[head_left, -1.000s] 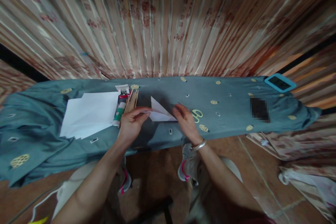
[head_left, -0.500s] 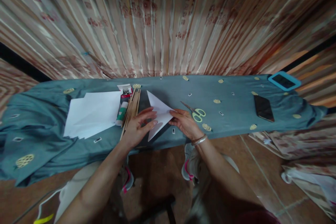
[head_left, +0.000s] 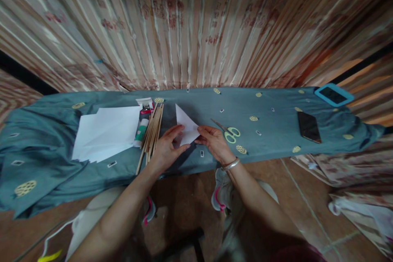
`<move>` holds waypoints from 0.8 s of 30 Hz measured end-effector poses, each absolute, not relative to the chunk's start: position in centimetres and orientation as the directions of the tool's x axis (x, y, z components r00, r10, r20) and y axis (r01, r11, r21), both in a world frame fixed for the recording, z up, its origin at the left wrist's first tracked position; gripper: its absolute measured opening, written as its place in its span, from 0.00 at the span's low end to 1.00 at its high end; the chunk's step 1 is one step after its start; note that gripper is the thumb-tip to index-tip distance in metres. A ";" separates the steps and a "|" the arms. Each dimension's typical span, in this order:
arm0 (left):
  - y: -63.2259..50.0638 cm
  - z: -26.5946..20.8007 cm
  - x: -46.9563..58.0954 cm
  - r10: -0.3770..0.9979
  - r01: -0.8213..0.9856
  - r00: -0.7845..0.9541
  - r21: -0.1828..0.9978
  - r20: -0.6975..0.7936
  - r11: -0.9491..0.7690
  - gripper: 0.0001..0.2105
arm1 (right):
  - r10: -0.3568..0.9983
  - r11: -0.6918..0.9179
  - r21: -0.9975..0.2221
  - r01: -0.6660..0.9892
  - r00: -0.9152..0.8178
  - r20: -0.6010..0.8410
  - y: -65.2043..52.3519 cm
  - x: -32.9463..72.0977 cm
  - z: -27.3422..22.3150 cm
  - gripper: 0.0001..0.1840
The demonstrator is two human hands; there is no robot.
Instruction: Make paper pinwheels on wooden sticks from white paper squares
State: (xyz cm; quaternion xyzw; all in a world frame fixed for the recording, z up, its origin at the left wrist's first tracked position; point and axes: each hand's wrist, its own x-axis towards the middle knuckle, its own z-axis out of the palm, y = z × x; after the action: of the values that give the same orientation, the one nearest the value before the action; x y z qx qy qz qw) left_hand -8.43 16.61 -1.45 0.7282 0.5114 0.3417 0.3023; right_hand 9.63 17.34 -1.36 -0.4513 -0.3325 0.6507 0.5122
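Observation:
A folded, pointed piece of white paper (head_left: 187,125) is held between my two hands over the cloth. My right hand (head_left: 215,142), with a silver bracelet at its wrist, pinches the paper's right corner between thumb and fingers. My left hand (head_left: 168,144) grips the left and lower part, fingers at the left edge and thumb along the lower edge. Part of the lower side is hidden by that hand. Scissors (head_left: 231,134) with pale green handles lie just right of my right hand. A bundle of thin wooden sticks (head_left: 152,130) lies left of the paper.
White sheets (head_left: 107,133) lie in a loose stack at the left, beside a green and white glue stick (head_left: 141,132). Behind stands a small open red-and-white box (head_left: 146,106). A black phone (head_left: 308,127) and a blue-framed device (head_left: 334,93) lie right on the patterned teal cloth (head_left: 276,131).
My left hand has closed in on the paper's lower left part. The paper's lower point, which stuck out before, no longer shows. My right hand has shifted slightly left.

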 end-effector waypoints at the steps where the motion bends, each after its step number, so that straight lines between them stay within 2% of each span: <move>1: 16.6 -1.4 -8.4 0.952 0.545 0.244 0.786 0.184 -0.292 0.26 | 0.969 -0.242 -0.907 -0.345 -0.044 -0.242 17.5 9.7 -1.5 0.22; 8: 17.1 -2.3 -8.1 0.941 0.505 0.270 0.801 0.206 -0.321 0.27 | 0.987 -0.151 -0.977 -0.152 0.024 -0.157 18.2 10.0 -1.6 0.17; 16: 17.3 -2.6 -7.7 0.936 0.427 0.276 0.845 0.219 -0.323 0.26 | 0.992 -0.098 -0.993 -0.069 0.076 -0.104 18.3 10.4 -1.3 0.17; 24: 17.0 -2.5 -7.4 0.945 0.351 0.251 0.891 0.207 -0.289 0.24 | 0.995 -0.052 -0.986 -0.157 0.082 -0.066 18.1 10.3 -1.6 0.21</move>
State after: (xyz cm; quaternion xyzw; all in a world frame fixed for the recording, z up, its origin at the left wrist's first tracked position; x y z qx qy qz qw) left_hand -7.43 17.00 -2.52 0.6972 0.4648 0.3978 0.3736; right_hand 10.33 18.07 -1.55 -0.4955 -0.4227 0.5297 0.5433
